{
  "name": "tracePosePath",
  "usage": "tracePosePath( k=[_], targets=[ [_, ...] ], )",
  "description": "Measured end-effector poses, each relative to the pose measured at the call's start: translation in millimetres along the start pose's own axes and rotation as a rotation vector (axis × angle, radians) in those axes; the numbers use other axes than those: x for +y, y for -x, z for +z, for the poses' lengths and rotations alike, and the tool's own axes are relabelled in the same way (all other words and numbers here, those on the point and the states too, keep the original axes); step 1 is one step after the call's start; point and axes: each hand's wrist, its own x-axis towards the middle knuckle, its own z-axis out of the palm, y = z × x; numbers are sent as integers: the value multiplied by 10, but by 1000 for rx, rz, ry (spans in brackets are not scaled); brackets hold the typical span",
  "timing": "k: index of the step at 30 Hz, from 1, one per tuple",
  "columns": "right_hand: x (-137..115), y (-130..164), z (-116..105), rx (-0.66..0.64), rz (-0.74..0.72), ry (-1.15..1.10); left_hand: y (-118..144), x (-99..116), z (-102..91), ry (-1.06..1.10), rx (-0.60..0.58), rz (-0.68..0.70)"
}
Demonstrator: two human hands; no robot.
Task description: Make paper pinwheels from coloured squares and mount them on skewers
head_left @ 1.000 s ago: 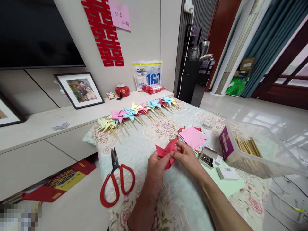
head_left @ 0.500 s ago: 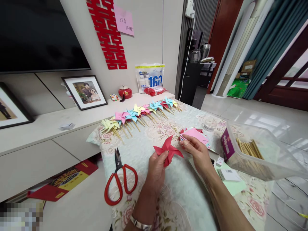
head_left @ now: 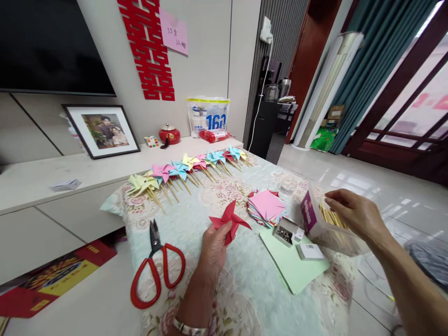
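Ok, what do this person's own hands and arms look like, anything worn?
Both the left hand and right hand are ungloved, and no sleeve shows on either forearm. A silvery bracelet circles the left wrist, partly cut off by the picture's bottom edge; the right wrist has none.

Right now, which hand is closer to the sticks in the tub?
The right. The right hand is over the tub, close to the sticks; the left hand is farther off to their left, holding the red pinwheel.
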Motion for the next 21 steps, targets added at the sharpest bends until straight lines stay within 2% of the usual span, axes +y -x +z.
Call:
tracePosePath(
  k=[2,4,8,12,17,21],
  targets=[
    [166,-100,-51,-247,-43,259,0,1,10,14,-11,-1],
    [272,-157,-45,-362,-46,343,3,0,17,26,-13,2],
    [367,-264,31,-441,15,379,15,-1,24,44,-4,18],
    [428,-368,143,-606,83,363,31,-1,30,65,-14,43],
    [464,-331,287,-742,12,369,33,-11,34,87,-15,50],
    [425,-307,258,-724,-60,438,47,-2,40,100,-22,47]
  ],
)
